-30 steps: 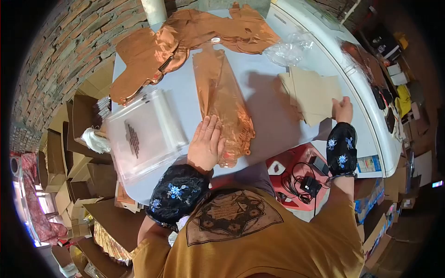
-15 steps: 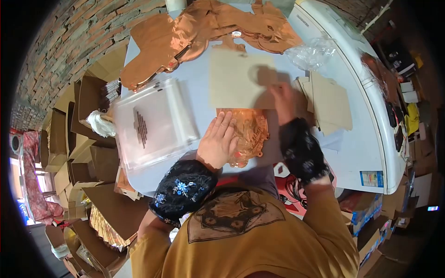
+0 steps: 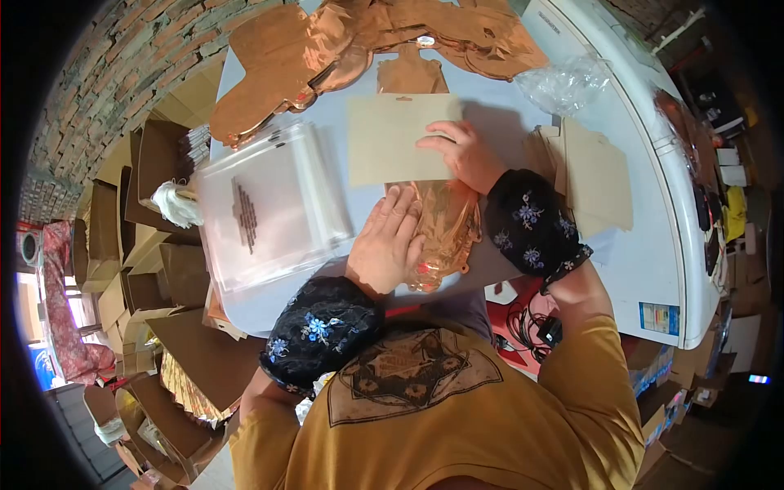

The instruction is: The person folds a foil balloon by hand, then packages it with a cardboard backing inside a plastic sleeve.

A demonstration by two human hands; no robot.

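A flat copper-coloured foil balloon [image 3: 445, 224] lies on the table in front of me, with a beige cardboard sheet [image 3: 392, 143] across its middle. Above the sheet, more of the copper foil [image 3: 412, 72] shows. My left hand [image 3: 385, 241] rests flat on the balloon's left edge, its fingers stretched out just below the sheet. On the right part of the sheet lies my right hand [image 3: 464, 155], fingers extended and apart, touching its surface. What is under the right palm is hidden.
A stack of clear plastic bags [image 3: 273, 212] lies to the left. More beige cardboard sheets [image 3: 600, 175] are at the right, below crumpled clear plastic [image 3: 567, 86]. Copper foil balloons [image 3: 286, 61] pile up at the back. A white fridge [image 3: 653, 204] lies along the right side.
The cardboard sheet has shifted left and slightly down over the foil balloon. My right hand has moved left from the sheet's right edge onto its surface. My left hand stays almost in place.
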